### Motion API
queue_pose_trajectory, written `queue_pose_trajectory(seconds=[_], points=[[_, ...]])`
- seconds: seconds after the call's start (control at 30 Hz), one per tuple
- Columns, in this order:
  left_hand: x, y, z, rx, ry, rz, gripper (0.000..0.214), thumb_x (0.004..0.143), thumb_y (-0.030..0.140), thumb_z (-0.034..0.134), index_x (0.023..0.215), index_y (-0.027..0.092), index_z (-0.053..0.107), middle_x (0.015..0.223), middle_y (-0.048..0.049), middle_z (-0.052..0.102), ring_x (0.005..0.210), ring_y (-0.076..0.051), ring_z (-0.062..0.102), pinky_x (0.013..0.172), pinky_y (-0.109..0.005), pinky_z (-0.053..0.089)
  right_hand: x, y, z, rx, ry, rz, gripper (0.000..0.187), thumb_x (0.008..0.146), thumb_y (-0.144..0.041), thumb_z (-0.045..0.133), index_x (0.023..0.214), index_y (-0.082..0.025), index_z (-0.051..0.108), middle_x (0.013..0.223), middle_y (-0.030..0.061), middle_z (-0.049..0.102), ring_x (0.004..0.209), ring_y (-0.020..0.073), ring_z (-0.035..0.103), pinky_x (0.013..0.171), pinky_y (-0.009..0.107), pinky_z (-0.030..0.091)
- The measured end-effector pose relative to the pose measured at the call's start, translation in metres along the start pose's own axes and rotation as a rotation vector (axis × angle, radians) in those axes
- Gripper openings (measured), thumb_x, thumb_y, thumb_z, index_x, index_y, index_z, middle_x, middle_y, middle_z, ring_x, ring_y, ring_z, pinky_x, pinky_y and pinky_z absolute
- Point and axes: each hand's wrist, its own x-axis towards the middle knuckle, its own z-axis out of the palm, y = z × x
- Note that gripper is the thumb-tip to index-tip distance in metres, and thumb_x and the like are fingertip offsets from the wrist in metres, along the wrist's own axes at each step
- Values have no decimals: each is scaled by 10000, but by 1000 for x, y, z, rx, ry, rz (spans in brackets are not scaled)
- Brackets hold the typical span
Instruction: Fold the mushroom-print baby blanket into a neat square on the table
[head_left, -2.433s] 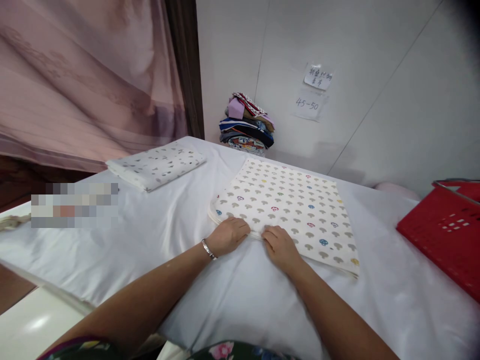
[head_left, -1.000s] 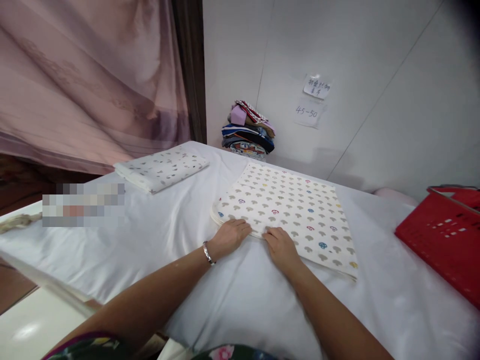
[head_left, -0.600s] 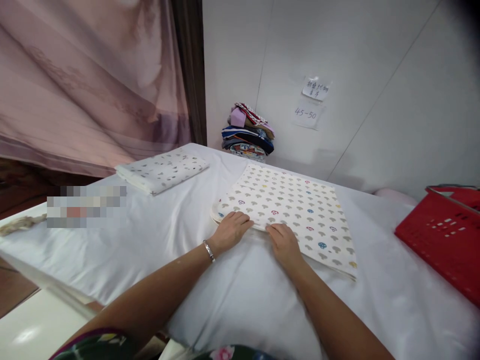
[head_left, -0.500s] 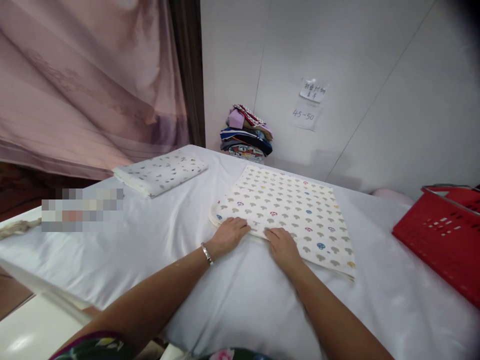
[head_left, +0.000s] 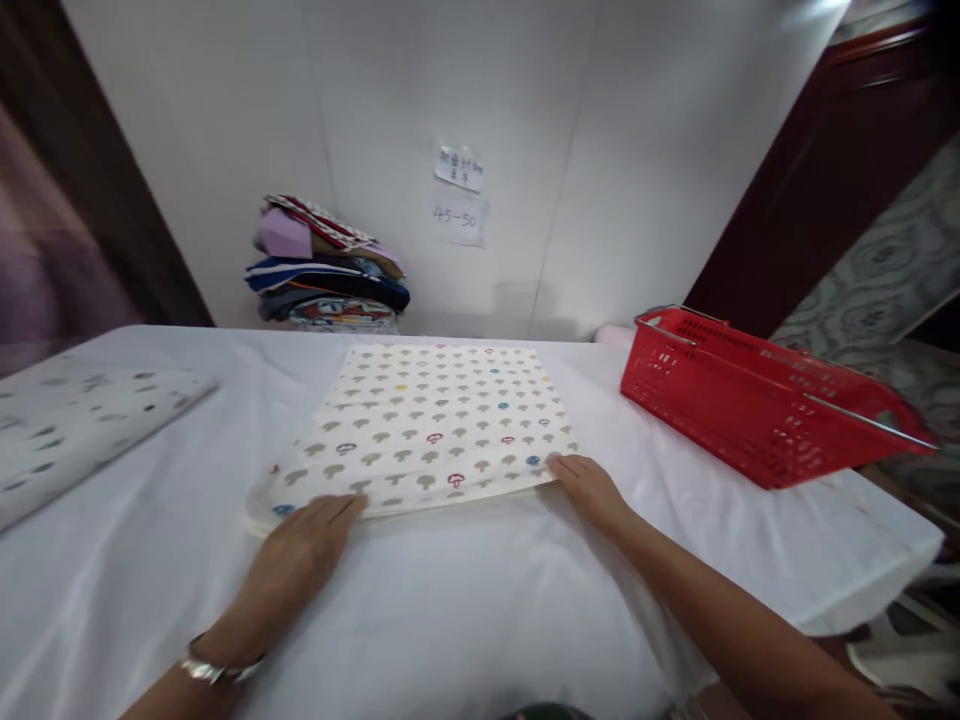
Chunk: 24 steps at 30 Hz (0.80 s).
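Observation:
A folded cream cloth [head_left: 442, 410] printed with small mushrooms lies on the white-covered table [head_left: 465, 600]. My left hand [head_left: 304, 550], with a silver bracelet at the wrist, has its fingers closed over the cloth's near edge toward the left corner; its thumb is hidden. At the near right corner, my right hand [head_left: 589, 490] grips the same edge between fingers and thumb. The strip of edge between both hands bends a little, and the layers look rounded at the left corner.
To the left lies another folded white cloth [head_left: 82, 415] with dark spots. A pile of folded fabrics [head_left: 330, 270] stands at the back against the wall. On the right is a red plastic basket [head_left: 720, 400]. Paper notes [head_left: 459, 195] hang on the wall.
The view has swung to the right, showing more of the basket. My hands have moved apart along the near edge, the right one out to the right corner. The cloth now lies squarer to me.

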Motion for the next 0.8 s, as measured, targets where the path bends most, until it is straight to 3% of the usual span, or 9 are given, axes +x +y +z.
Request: queue_pose_trajectory(seconds=[0.13,0.3,0.43,0.6,0.7,0.8], points=[[-4,-12,2,13,-74,-1,373,854,241,332,1141,173,560,1128,-72,613,1027,-214,559,880,-348,430,-26,15,0,-32,-10,61,477,783,-12,382,1225,-168,474,1142,93,584,1038,209,526,863,362,435],[-4,-31,1,43,-113,21,389,839,228,342,1173,184,538,1139,-67,614,1019,-209,571,876,-350,438,-35,17,11,-17,-29,81,460,816,-54,379,1247,-191,464,1172,87,575,1063,206,530,870,362,453],[25,-47,-26,144,17,-6,396,853,262,299,1121,172,576,1005,-64,675,897,-197,619,800,-322,471,-12,34,3,-35,70,91,443,824,-86,365,1245,-175,470,1173,99,577,1068,207,537,885,370,449],[74,-57,-61,322,126,-119,420,858,267,273,1173,190,540,1049,-36,658,920,-209,601,763,-331,476,37,58,-37,-99,145,191,383,830,-105,368,1180,-136,520,1161,119,582,1053,224,543,881,369,449],[72,-64,-51,288,105,-41,419,846,273,278,1142,208,567,1003,-20,677,875,-189,618,746,-314,485,41,59,-46,-102,32,226,339,831,-123,384,1118,-164,560,1083,96,625,955,218,591,807,344,479],[42,-64,-23,175,52,61,411,825,245,290,1098,233,597,1028,-8,672,890,-172,624,784,-306,483,19,50,-34,-58,-88,140,319,839,-128,382,1081,-192,581,1040,69,646,921,199,603,778,321,481]])
